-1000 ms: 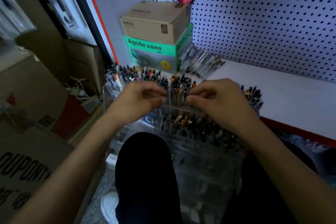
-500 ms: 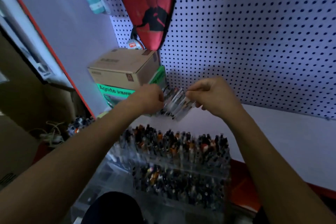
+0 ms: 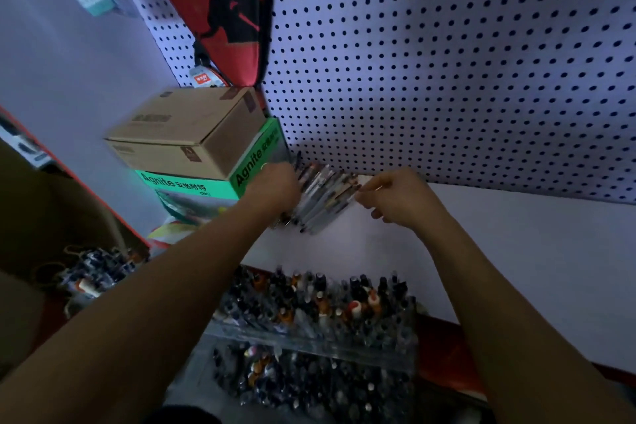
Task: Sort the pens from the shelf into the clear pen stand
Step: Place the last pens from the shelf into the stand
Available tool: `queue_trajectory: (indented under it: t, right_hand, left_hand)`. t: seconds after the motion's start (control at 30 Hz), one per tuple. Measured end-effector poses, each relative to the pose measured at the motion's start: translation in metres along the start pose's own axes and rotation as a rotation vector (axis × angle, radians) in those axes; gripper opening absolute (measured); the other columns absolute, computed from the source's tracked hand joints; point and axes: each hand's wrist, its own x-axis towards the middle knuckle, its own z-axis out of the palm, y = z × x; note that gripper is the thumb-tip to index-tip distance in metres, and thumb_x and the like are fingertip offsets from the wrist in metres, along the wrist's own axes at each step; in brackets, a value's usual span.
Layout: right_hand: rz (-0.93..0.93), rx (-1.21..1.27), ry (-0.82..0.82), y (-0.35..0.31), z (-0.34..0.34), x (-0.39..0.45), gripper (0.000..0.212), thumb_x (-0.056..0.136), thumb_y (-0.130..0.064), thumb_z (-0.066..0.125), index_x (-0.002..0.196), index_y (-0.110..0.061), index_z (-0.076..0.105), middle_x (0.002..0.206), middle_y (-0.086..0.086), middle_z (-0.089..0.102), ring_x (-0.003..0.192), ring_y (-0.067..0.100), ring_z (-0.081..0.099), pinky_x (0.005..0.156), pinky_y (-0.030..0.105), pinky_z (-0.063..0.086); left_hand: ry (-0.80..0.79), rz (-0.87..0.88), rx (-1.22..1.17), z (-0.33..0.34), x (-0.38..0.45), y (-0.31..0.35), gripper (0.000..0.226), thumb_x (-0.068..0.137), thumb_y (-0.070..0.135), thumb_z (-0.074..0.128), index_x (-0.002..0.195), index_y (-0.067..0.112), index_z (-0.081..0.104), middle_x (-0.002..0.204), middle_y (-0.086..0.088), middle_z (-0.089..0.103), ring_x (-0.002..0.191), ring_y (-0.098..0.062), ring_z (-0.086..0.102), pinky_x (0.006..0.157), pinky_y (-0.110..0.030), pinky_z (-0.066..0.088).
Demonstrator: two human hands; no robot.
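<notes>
Pegboard (image 3: 447,62) fills the wall ahead of you, white with dark holes, and a red bag (image 3: 220,7) hangs on it at upper left. Below runs the white shelf (image 3: 516,251), its red front edge showing at lower right. In the left corner sits a brown carton (image 3: 179,138) stacked on a green box (image 3: 203,186), and that stack crowds right up against your left hand. Nearer you, the clear stand (image 3: 309,334) is packed with upright pens in two tiers, caps up, below and between your forearms. A second cluster of pens (image 3: 96,272) stands off to the left, blurred. Now the pile (image 3: 323,196) on the shelf: loose pens lying fanned together just beside the green box. Your left hand (image 3: 275,186) is at the pile's left edge, fingers curled into it; exactly what they grasp, you can't tell from here. Your right hand (image 3: 399,196) pinches the pile's right end, thumb and fingertips closed on the pen tips.
</notes>
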Motion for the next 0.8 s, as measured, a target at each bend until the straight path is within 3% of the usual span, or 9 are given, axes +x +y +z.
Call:
queue_trajectory:
  t: [0.17, 0.33, 0.47, 0.6, 0.7, 0.8]
  right_hand:
    - [0.081, -0.028, 0.001, 0.019, 0.009, 0.011, 0.027, 0.087, -0.017, 0.074, 0.1, 0.006, 0.071, 0.092, 0.022, 0.071, 0.076, 0.028, 0.068, 0.069, 0.036, 0.058]
    - [0.024, -0.116, 0.033, 0.024, 0.021, 0.013, 0.025, 0.084, -0.018, 0.075, 0.097, 0.003, 0.071, 0.084, 0.017, 0.069, 0.065, 0.02, 0.059, 0.073, 0.036, 0.057]
    - [0.011, -0.15, 0.056, 0.028, 0.022, 0.016, 0.038, 0.083, -0.028, 0.076, 0.097, 0.006, 0.067, 0.086, 0.02, 0.069, 0.063, 0.02, 0.057, 0.056, 0.028, 0.047]
    - [-0.006, -0.208, 0.028, 0.024, 0.025, 0.015, 0.039, 0.086, -0.037, 0.072, 0.068, -0.01, 0.051, 0.059, 0.005, 0.053, 0.051, 0.016, 0.052, 0.048, 0.025, 0.039]
    - [0.044, -0.181, -0.016, 0.018, 0.027, 0.011, 0.032, 0.087, -0.036, 0.073, 0.084, -0.017, 0.046, 0.073, 0.004, 0.056, 0.059, 0.017, 0.058, 0.046, 0.026, 0.045]
    - [0.139, -0.122, -0.074, 0.013, 0.028, 0.008, 0.044, 0.085, -0.033, 0.076, 0.108, -0.014, 0.043, 0.092, 0.01, 0.061, 0.065, 0.021, 0.066, 0.05, 0.031, 0.056]
  left_hand:
    - [-0.183, -0.021, -0.155, 0.001, -0.003, -0.003, 0.033, 0.095, 0.026, 0.059, 0.069, 0.009, 0.048, 0.069, -0.01, 0.051, 0.064, -0.021, 0.051, 0.059, -0.028, 0.042]
    - [-0.163, 0.028, -0.07, 0.013, 0.0, -0.001, 0.042, 0.093, 0.025, 0.063, 0.059, 0.01, 0.045, 0.058, -0.006, 0.046, 0.05, -0.016, 0.044, 0.045, -0.024, 0.033]
    - [-0.155, 0.064, -0.042, 0.01, 0.001, -0.001, 0.041, 0.089, 0.027, 0.068, 0.059, 0.008, 0.049, 0.057, -0.007, 0.05, 0.049, -0.015, 0.046, 0.044, -0.023, 0.038]
    - [-0.185, 0.057, -0.092, 0.01, 0.005, -0.002, 0.039, 0.086, 0.021, 0.07, 0.056, 0.009, 0.047, 0.055, -0.007, 0.048, 0.049, -0.017, 0.046, 0.046, -0.024, 0.038]
    - [-0.188, 0.056, -0.13, 0.01, 0.004, -0.001, 0.035, 0.086, 0.017, 0.069, 0.059, 0.008, 0.05, 0.058, -0.008, 0.051, 0.052, -0.017, 0.05, 0.051, -0.026, 0.042]
    - [-0.173, 0.045, -0.202, 0.009, 0.002, -0.003, 0.028, 0.087, 0.016, 0.068, 0.065, 0.002, 0.058, 0.062, -0.012, 0.057, 0.053, -0.019, 0.052, 0.054, -0.026, 0.044]
